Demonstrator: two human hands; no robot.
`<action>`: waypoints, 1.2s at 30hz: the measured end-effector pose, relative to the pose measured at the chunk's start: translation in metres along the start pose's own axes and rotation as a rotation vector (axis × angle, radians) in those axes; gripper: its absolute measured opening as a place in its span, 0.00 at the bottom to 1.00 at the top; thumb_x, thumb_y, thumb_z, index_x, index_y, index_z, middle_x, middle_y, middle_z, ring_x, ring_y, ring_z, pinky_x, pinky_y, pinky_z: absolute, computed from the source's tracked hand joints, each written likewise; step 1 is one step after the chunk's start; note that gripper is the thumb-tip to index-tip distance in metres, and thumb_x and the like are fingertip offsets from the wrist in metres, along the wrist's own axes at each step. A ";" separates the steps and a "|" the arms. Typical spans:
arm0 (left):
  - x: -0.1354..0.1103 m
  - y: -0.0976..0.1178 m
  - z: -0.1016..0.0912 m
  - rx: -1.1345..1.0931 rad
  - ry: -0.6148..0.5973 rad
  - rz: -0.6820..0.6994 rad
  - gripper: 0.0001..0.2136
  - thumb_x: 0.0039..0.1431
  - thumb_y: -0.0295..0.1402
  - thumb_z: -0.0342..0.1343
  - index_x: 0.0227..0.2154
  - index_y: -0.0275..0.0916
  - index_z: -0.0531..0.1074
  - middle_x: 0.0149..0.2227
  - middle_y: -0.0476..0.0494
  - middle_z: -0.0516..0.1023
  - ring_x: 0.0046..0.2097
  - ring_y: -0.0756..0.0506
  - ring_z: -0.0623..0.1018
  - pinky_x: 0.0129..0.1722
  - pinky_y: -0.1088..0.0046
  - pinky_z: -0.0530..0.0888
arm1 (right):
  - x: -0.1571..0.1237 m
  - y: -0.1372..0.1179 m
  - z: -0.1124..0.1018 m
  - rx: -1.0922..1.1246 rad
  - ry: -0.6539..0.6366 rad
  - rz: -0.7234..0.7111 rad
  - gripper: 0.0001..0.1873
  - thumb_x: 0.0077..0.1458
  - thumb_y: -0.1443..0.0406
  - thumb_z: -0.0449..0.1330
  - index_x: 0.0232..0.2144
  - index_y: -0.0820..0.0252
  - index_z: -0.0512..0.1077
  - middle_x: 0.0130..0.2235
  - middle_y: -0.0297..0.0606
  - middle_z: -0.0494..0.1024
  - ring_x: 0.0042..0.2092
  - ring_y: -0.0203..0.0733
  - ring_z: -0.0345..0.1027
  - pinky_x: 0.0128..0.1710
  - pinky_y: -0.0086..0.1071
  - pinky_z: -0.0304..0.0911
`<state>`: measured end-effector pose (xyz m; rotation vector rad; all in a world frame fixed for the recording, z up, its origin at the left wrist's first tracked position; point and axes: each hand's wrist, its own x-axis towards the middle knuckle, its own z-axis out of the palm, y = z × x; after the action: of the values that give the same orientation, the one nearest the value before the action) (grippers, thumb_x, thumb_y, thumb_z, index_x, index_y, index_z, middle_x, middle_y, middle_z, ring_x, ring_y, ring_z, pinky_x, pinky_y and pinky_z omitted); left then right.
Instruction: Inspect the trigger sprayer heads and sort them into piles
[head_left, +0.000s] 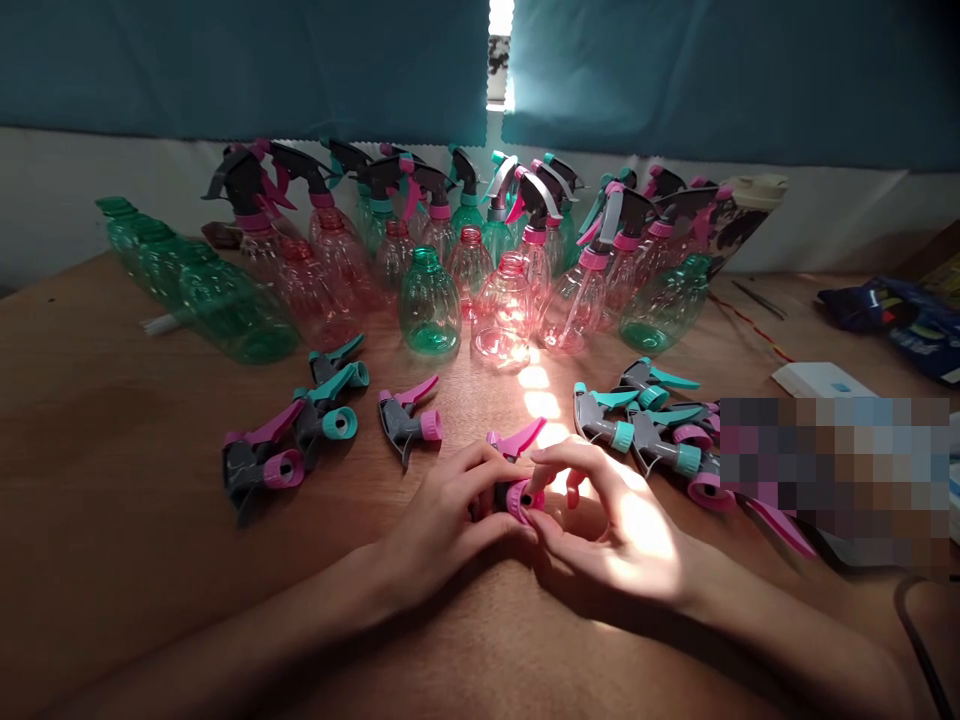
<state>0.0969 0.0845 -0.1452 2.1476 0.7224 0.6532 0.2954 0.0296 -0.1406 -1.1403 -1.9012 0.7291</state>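
Note:
Both my hands meet over a spray trigger head [511, 482] with a grey body, pink lever and pink screw collar. My left hand [442, 510] grips its body, and the fingertips of my right hand [607, 520] pinch the collar. Several loose trigger heads [330, 410] in grey with pink or teal parts lie to my left, and more [637, 425] lie to my right. Ahead stand uncapped green and pink plastic bottles, including a green one [429, 308] and a clear pink one [504, 318].
Behind them stand several capped spray bottles [465, 200], and green bottles [202, 292] lie on the wooden table [112, 450] at left. A white box [821, 381], a blue packet [892, 315] and a pixelated patch [832, 480] sit at right. Teal curtains hang behind.

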 end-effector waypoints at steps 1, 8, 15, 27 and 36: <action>0.000 0.000 0.000 0.013 -0.002 0.009 0.09 0.57 0.28 0.61 0.41 0.39 0.73 0.37 0.49 0.71 0.34 0.50 0.71 0.35 0.75 0.69 | 0.000 0.000 -0.001 0.011 -0.021 0.017 0.20 0.56 0.68 0.59 0.50 0.52 0.62 0.38 0.34 0.74 0.28 0.32 0.69 0.28 0.26 0.67; 0.001 0.002 -0.001 0.064 -0.009 0.008 0.11 0.56 0.31 0.62 0.42 0.40 0.74 0.37 0.48 0.72 0.34 0.50 0.71 0.35 0.75 0.69 | 0.001 -0.006 -0.011 0.001 -0.056 0.004 0.19 0.55 0.68 0.58 0.50 0.54 0.67 0.42 0.40 0.76 0.35 0.39 0.71 0.33 0.31 0.70; 0.002 0.001 -0.001 0.018 -0.018 -0.015 0.09 0.54 0.31 0.63 0.39 0.39 0.75 0.35 0.49 0.71 0.34 0.50 0.70 0.35 0.75 0.69 | 0.001 -0.008 -0.013 -0.100 -0.132 -0.089 0.24 0.56 0.68 0.60 0.55 0.55 0.63 0.38 0.39 0.77 0.32 0.38 0.69 0.32 0.32 0.67; 0.001 0.001 -0.002 0.053 0.040 -0.001 0.14 0.57 0.32 0.61 0.47 0.42 0.73 0.39 0.47 0.72 0.38 0.48 0.73 0.38 0.74 0.71 | 0.004 -0.001 -0.002 0.082 0.048 0.067 0.11 0.58 0.67 0.59 0.45 0.56 0.68 0.36 0.37 0.76 0.30 0.35 0.71 0.24 0.26 0.69; 0.001 0.002 0.000 0.063 0.057 0.018 0.13 0.57 0.30 0.61 0.46 0.41 0.73 0.38 0.47 0.72 0.38 0.48 0.72 0.41 0.73 0.71 | 0.004 -0.001 0.000 0.133 0.000 0.069 0.15 0.56 0.70 0.58 0.47 0.56 0.65 0.36 0.36 0.78 0.28 0.33 0.72 0.24 0.26 0.68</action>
<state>0.0976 0.0841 -0.1434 2.2024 0.7642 0.7124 0.2935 0.0325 -0.1383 -1.1265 -1.7920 0.8805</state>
